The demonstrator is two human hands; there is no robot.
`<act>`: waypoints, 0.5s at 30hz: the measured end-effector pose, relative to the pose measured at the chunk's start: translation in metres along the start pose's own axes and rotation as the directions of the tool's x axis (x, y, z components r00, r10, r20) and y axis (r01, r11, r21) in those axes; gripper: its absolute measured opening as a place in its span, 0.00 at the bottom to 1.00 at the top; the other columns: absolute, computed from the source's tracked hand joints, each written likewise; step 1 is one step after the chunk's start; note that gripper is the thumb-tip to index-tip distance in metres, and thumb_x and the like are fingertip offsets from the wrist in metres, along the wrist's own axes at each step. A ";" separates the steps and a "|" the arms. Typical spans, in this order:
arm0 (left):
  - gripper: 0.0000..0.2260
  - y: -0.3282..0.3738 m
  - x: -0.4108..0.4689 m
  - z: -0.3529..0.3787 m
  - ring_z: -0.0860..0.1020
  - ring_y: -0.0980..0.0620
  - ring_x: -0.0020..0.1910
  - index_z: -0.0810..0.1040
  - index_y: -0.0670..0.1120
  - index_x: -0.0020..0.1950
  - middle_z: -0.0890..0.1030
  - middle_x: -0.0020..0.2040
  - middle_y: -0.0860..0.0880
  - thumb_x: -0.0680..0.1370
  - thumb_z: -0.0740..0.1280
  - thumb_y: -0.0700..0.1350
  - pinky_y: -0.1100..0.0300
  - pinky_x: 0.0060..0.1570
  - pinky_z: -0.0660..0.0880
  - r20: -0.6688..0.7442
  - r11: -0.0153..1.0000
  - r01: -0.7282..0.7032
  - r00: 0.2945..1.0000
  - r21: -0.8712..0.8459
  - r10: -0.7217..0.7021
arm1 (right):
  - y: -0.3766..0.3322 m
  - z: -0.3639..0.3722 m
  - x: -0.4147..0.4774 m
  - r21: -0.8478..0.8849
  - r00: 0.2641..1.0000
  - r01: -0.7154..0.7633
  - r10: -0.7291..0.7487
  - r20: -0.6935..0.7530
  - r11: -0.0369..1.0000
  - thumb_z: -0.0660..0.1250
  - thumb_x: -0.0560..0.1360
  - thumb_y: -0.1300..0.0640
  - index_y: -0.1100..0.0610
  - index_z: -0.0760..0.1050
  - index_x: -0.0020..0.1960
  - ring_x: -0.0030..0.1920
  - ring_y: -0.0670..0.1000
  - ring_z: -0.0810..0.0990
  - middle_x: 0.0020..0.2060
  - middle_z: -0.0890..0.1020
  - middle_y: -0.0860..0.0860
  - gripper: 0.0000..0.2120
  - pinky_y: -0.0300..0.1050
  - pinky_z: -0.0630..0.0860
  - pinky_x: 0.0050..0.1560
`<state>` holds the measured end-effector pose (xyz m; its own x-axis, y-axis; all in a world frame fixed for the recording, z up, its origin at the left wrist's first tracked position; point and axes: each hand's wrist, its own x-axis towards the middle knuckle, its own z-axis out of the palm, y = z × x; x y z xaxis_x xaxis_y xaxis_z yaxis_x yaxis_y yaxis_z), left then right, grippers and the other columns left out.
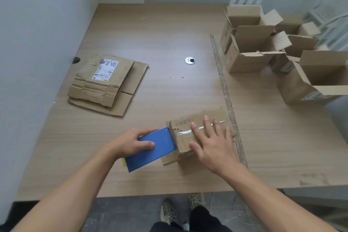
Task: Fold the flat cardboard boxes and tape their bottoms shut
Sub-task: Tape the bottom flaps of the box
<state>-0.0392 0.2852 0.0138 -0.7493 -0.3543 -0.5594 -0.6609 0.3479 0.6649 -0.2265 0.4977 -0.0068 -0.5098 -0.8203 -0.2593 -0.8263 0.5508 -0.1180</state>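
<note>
A stack of flat cardboard (105, 83) lies at nine o'clock on the table (160, 34). At six o'clock the left hand (131, 143) curls its fingers round a blue tape dispenser (152, 149), whose edge touches the box (199, 118). The right hand (211, 141) presses flat on the box's upturned bottom beside the tape (183, 133), fingers spread and gripping nothing. The box looks light, stiff but creased, and is probably best held by its side walls. Folded boxes (263, 47) crowd two o'clock. The tabletop is smooth wood grain, and pale walls (28, 24) stand close.

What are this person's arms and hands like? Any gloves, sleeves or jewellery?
Both forearms are bare to the frame's edge, no sleeve in view. The left hand and right hand are bare too: no gloves, rings, watch or wristband shows.
</note>
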 end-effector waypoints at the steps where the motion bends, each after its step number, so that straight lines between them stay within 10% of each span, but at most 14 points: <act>1: 0.18 0.002 0.000 0.004 0.77 0.66 0.55 0.70 0.81 0.53 0.77 0.57 0.71 0.68 0.66 0.60 0.61 0.57 0.73 0.003 1.000 -0.003 1.000 -0.002 0.003 | -0.001 -0.004 0.002 -0.005 0.999 0.009 -0.009 -0.047 1.000 0.41 0.75 0.34 0.37 0.56 0.77 0.79 0.62 0.51 0.80 0.53 0.54 0.31 0.69 0.48 0.74; 15: 0.26 -0.007 -0.004 0.027 0.77 0.65 0.58 0.72 0.70 0.67 0.78 0.61 0.68 0.68 0.64 0.62 0.60 0.58 0.72 -0.052 0.997 0.030 0.998 -0.074 -0.034 | 0.012 0.010 -0.001 -0.058 0.980 0.199 -0.197 0.038 0.978 0.28 0.70 0.25 0.30 0.35 0.74 0.75 0.61 0.27 0.78 0.34 0.44 0.32 0.68 0.29 0.71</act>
<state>-0.0331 0.3081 -0.0020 -0.7234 -0.4106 -0.5551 -0.6783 0.2724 0.6824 -0.2336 0.5072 -0.0174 -0.3273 -0.9065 -0.2668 -0.9238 0.3663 -0.1115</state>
